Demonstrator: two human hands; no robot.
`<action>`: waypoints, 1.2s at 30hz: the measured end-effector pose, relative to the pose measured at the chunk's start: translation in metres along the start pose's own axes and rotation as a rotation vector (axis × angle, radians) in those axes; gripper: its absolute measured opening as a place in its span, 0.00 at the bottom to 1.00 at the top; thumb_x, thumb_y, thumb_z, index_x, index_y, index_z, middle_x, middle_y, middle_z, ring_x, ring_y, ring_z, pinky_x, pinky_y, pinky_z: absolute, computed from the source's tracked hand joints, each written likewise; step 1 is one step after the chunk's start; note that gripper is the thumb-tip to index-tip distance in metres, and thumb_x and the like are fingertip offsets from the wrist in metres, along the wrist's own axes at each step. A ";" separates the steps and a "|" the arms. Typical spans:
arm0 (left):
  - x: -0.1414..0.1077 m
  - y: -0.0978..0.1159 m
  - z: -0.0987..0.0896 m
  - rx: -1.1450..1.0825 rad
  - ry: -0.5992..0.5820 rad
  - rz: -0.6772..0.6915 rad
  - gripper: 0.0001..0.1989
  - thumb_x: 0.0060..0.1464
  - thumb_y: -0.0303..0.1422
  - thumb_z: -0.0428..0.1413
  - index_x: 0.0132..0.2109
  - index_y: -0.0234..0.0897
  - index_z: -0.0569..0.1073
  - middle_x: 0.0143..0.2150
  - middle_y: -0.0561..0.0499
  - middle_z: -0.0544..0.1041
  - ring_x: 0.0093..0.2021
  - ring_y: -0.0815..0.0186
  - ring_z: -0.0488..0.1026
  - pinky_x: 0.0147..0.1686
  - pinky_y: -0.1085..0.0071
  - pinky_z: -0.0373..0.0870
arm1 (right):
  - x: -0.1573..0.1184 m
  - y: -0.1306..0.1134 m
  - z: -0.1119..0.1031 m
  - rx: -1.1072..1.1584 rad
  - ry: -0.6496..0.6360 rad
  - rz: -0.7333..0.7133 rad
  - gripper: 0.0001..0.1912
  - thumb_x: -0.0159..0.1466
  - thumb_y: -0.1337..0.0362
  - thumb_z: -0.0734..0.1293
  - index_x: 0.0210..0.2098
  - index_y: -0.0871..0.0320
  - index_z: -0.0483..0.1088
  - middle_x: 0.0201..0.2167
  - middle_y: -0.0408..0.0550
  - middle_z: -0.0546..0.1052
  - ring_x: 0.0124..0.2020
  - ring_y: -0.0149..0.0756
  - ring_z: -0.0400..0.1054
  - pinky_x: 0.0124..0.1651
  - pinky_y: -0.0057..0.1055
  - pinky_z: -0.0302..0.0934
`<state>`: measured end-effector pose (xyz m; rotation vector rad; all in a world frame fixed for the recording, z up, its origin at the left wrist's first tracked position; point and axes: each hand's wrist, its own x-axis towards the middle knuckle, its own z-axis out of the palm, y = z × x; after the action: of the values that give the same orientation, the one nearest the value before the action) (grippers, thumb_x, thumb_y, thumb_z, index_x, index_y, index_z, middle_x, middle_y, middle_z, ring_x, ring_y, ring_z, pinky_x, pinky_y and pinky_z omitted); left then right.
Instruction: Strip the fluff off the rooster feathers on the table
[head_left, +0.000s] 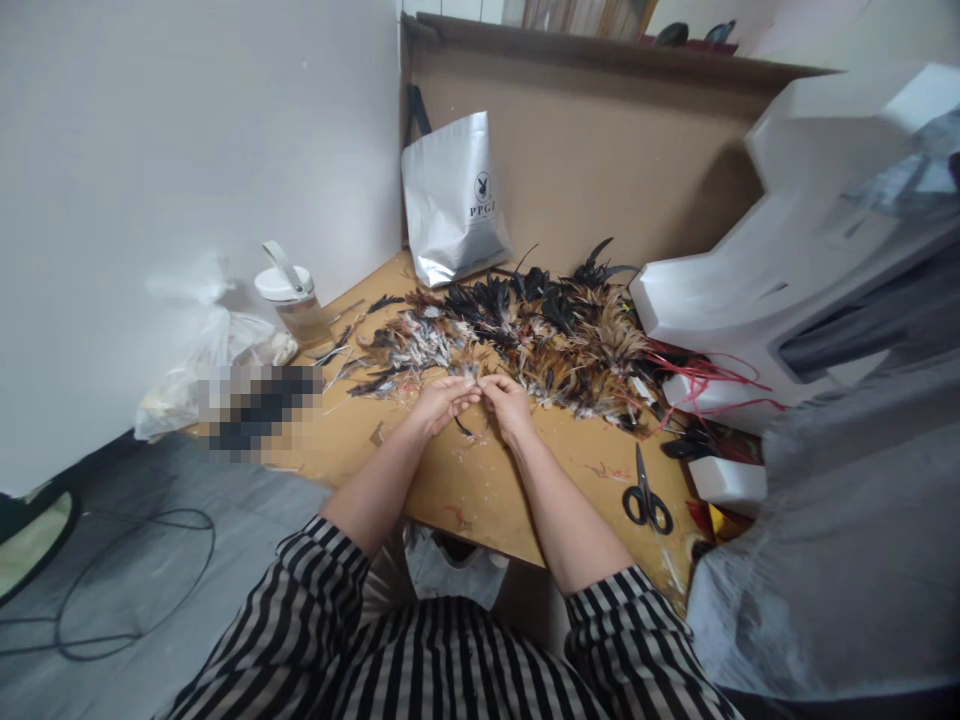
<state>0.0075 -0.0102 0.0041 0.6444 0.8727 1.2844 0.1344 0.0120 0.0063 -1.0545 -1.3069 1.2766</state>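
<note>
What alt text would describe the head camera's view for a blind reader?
A person's left hand and right hand are close together beside black and brown feathers heaped on a table; anything held is too small to make out. Scissors lie at right; a silver bag stands behind.

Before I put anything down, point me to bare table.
Mostly bare tabletop: between left forearm and right forearm, bar small scraps; between right forearm and black-handled scissors, bar red threads. Crowded: far side, under feather bunches; right edge, by red cords.
</note>
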 end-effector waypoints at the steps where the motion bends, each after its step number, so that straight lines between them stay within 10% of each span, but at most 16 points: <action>1: 0.000 -0.001 0.000 0.007 -0.004 0.001 0.05 0.45 0.26 0.59 0.33 0.29 0.74 0.27 0.47 0.76 0.24 0.74 0.72 0.22 0.83 0.65 | 0.000 0.000 0.000 0.019 0.004 0.000 0.17 0.47 0.51 0.66 0.27 0.59 0.70 0.17 0.39 0.70 0.20 0.27 0.61 0.24 0.24 0.54; 16: -0.002 0.000 0.000 0.079 -0.039 -0.005 0.08 0.40 0.29 0.62 0.30 0.29 0.74 0.25 0.48 0.75 0.22 0.76 0.69 0.22 0.81 0.63 | 0.002 0.002 -0.005 -0.002 -0.042 -0.117 0.13 0.48 0.55 0.67 0.27 0.58 0.72 0.25 0.42 0.73 0.26 0.29 0.64 0.33 0.26 0.58; 36: -0.003 -0.004 0.002 0.237 -0.073 0.037 0.16 0.38 0.37 0.63 0.32 0.29 0.74 0.27 0.48 0.75 0.22 0.76 0.68 0.22 0.79 0.61 | 0.004 0.004 -0.006 0.234 -0.049 0.153 0.16 0.42 0.54 0.72 0.22 0.59 0.70 0.13 0.37 0.65 0.15 0.23 0.53 0.20 0.23 0.46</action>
<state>0.0111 -0.0138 0.0022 0.8927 0.9645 1.1918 0.1396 0.0165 0.0025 -0.9764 -1.0972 1.5385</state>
